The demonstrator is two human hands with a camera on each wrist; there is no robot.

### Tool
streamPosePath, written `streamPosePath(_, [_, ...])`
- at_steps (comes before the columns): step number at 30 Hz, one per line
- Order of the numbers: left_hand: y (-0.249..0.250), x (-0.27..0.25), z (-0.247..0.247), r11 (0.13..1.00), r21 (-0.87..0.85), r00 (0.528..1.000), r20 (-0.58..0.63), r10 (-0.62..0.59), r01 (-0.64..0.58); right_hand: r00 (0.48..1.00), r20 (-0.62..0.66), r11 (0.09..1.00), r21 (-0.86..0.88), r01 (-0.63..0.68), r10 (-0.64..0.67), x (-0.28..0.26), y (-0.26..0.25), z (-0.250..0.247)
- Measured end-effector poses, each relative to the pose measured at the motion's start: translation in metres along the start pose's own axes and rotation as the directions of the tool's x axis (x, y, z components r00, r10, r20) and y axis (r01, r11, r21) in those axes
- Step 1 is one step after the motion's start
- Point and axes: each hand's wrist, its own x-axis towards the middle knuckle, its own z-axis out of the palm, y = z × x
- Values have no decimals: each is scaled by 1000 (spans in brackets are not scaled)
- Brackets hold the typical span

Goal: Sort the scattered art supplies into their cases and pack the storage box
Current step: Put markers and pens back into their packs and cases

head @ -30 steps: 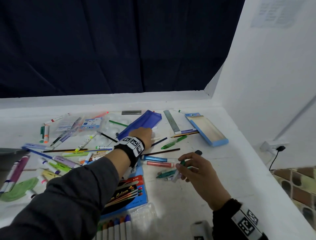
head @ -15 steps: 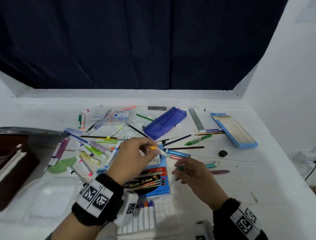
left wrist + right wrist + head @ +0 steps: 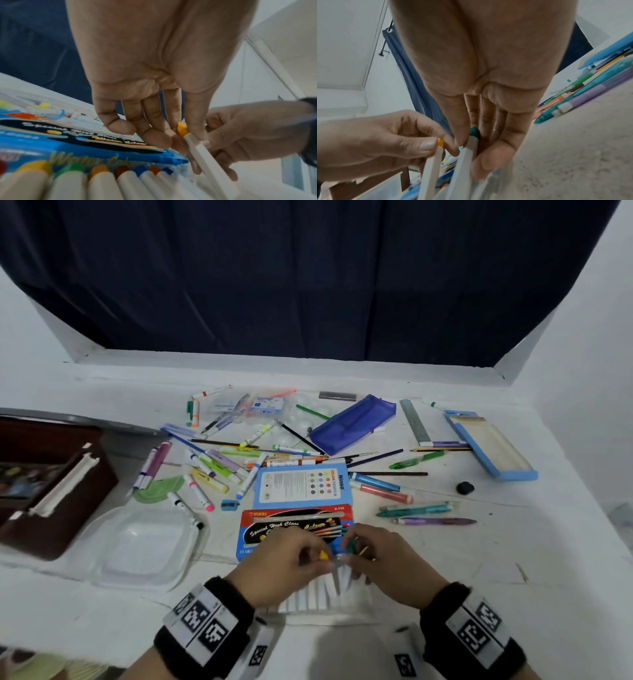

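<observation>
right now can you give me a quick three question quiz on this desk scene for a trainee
1. True or false: the left hand pinches a white marker with a yellow cap.
2. What colour is the cap of the marker held by the right hand? A red, B green, C purple.
3. Fill in: the black eraser lies on the table, left of the near end of the open light blue ____.

Key: 1 true; 2 B; 3 case.
</observation>
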Motion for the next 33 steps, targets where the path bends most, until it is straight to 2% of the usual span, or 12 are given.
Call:
streamPosePath(4, [6,7,7,991,137,1000,22,-16,13,1000,-14,995,-97,7,-9,0,0,3])
streamPosePath(9, [10,9,13,976,218,1000,8,-29,26,1000,9,988,-152,19,-18,-3,-5,2])
streamPosePath(15, [7,3,13,939,343,999,30,-34,22,1000,-23,989,-150,12,-16,-7,-5,4])
streamPosePath(20, [8,-1,23,904,427,1000,-3,-16,16,998,-47,985,-171,20,-28,-5,-6,8])
streamPosePath(25, [12,-3,27,874,486,998,-58,30,2,1000,-9,972,-235,14,-16,-5,-9,9])
streamPosePath(33, [15,-3,24,849,527,998,-66,12,25,997,70,900,-433,52,-24,-4,-20,8])
